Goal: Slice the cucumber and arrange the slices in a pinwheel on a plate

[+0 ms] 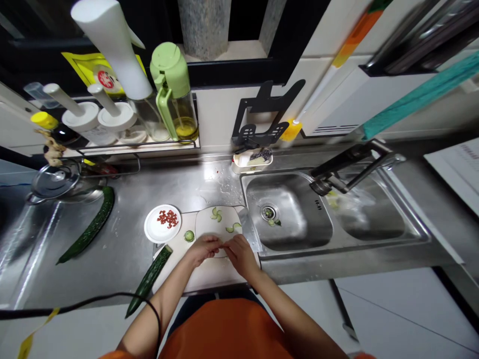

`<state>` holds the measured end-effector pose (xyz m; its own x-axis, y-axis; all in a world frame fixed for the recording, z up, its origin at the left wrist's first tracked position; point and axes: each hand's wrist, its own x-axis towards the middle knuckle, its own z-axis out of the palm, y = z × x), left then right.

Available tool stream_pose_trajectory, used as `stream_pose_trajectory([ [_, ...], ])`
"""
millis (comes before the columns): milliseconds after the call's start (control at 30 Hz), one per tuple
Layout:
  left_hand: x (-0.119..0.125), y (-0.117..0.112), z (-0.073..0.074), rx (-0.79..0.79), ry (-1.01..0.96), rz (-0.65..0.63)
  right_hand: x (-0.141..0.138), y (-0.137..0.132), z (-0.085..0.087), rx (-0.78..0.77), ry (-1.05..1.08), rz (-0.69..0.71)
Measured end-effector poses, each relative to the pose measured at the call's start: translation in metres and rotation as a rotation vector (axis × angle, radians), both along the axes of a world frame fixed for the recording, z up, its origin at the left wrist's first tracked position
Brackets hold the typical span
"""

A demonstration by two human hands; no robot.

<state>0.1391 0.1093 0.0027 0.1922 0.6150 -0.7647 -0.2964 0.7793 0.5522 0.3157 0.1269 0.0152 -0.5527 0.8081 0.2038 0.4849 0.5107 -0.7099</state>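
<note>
My left hand (204, 249) and my right hand (242, 255) meet over a pale cutting board (204, 274), fingertips pinched together. Anything between them is too small to make out. Just beyond the fingers lie thin cucumber slices (216, 214), with more green slices (234, 228) near my right hand. A short cucumber piece (189, 236) rests left of my left hand. Beside my left forearm is a cut cucumber (151, 276), its pale end facing the board. A wide metal blade (250, 229) lies at the board's right edge, close to the sink.
On the left are a white plate (151, 230) of red pieces, a whole cucumber (90, 232) and a lidded pot (56, 179). A double sink (295, 234) with a dark faucet (337, 169) stands right. An oil bottle (174, 94) sits on the back rack. A black cable (101, 297) crosses lower left.
</note>
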Motion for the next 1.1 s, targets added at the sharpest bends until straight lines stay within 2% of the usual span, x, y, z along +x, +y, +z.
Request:
stream_pose_trajectory([
  [200,0.012,0.005,-0.001,0.143,0.160,-0.007,0.003,0.001,-0.001,-0.178,0.028,-0.124],
  [433,0.027,0.012,-0.001,0.306,0.388,-0.035,0.006,0.006,-0.017,-0.687,0.090,-0.342],
  [600,0.033,0.017,-0.003,0.440,0.595,-0.122,0.010,0.012,-0.025,-0.844,0.251,-0.412],
  [667,0.035,0.020,-0.003,0.455,0.651,-0.148,0.011,0.015,-0.024,-0.826,0.278,-0.419],
  [767,0.037,0.027,-0.003,0.479,0.719,-0.178,0.014,0.020,-0.022,-0.705,0.247,-0.404],
  [933,0.040,0.039,-0.006,0.569,0.840,-0.263,0.018,0.027,-0.023,-0.561,0.091,-0.393],
  [1100,0.041,0.045,-0.015,0.692,0.951,-0.362,0.018,0.033,-0.024,-0.369,-0.112,-0.357],
])
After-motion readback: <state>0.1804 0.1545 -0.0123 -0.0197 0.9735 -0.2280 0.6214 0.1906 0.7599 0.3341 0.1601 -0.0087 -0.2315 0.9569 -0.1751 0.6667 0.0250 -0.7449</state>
